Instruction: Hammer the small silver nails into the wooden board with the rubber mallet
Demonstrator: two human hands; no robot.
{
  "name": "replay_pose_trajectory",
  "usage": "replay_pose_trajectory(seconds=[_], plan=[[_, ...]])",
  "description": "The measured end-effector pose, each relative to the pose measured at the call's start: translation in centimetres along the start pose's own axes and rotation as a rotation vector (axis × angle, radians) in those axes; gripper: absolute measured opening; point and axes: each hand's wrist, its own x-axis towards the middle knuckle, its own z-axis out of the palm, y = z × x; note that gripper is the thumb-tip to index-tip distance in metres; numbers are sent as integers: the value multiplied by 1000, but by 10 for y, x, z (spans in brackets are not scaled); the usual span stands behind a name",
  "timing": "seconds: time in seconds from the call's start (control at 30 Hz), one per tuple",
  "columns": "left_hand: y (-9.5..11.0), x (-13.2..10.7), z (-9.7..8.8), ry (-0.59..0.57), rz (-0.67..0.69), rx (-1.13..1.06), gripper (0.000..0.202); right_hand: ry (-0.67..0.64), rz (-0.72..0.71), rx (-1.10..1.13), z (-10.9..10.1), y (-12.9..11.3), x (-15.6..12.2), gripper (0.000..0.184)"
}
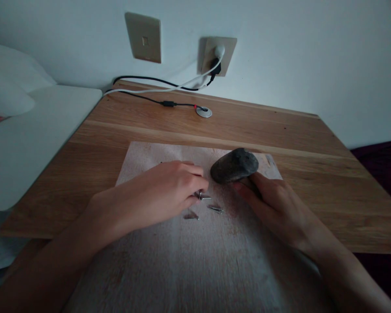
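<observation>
Mallet [231, 167] in curled right hand [273, 200]

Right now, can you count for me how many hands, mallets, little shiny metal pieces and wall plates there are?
Hands: 2, the left hand and the right hand
Mallet: 1
Shiny metal pieces: at least 3, one in the left hand's grip
Wall plates: 2
Total: at least 8

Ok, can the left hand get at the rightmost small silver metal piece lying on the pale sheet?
Likely yes: the left hand is close by, nothing visible blocks the lying piece, though the hand holds another silver piece.
</observation>
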Motion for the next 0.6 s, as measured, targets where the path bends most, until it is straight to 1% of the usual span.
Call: replay_pose_trajectory(seconds=[0.17,0.37,0.6], plan=[[1,2,0,10,-10,-40,15,9,-3,-6,1,0,0,27],[1,0,1,21,-31,-71,14,24,2,-37,2,2,-2,31],[4,-1,0,29,-28,-88,16,14,3,-52,4,3,-2,28]])
